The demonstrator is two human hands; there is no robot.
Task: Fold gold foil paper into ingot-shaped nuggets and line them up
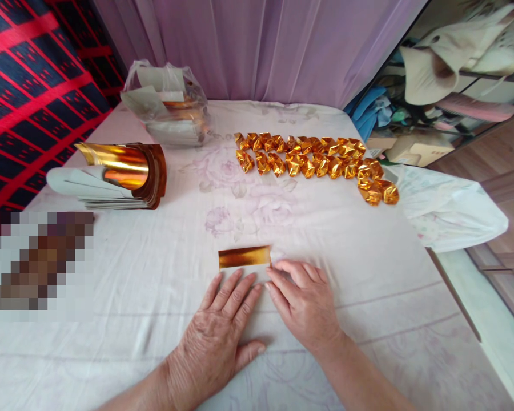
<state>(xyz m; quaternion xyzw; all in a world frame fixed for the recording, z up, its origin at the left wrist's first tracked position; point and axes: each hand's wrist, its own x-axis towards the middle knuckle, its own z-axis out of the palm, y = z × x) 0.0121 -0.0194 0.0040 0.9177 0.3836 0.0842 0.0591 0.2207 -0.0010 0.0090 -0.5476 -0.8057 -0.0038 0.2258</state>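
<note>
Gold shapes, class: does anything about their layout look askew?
Yes: at the right end, two gold shapes sit on the near side of the two long rows, breaking the otherwise fairly even pattern.

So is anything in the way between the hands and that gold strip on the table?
Nothing visible. The left hand lies at the near edge of the gold strip, and the right hand is by its near right corner.

A purple curtain hangs between red checked fabric, left, and a pale cap, right.
</note>
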